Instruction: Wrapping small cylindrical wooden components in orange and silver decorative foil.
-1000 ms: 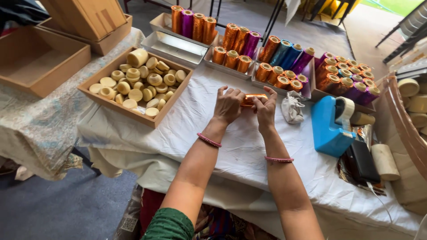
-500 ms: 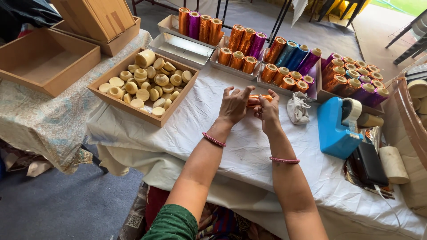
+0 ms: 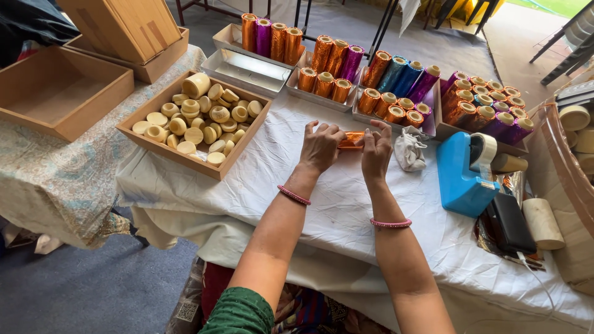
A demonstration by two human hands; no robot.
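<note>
My left hand (image 3: 320,147) and my right hand (image 3: 376,150) together grip a small roll wrapped in orange foil (image 3: 351,140), held lying sideways just above the white tablecloth (image 3: 322,204). Each hand covers one end of the roll, so only its middle shows. Both wrists wear a pink bangle. A wooden tray (image 3: 162,147) of plain cream-coloured rolls stands to the left of my hands. Metal trays of foil-wrapped rolls (image 3: 337,68) in orange, purple and blue line the table's far side.
A blue tape dispenser (image 3: 465,172) and a crumpled white cloth (image 3: 410,150) sit right of my hands. A black case (image 3: 508,222) and a plain roll (image 3: 542,222) lie further right. An open wooden box (image 3: 59,102) stands on the side table at left, below stacked wooden boxes (image 3: 133,28).
My hands have stayed on the orange foil roll with only small finger shifts. The camera has tilted slightly, moving the scene a little lower in view.
</note>
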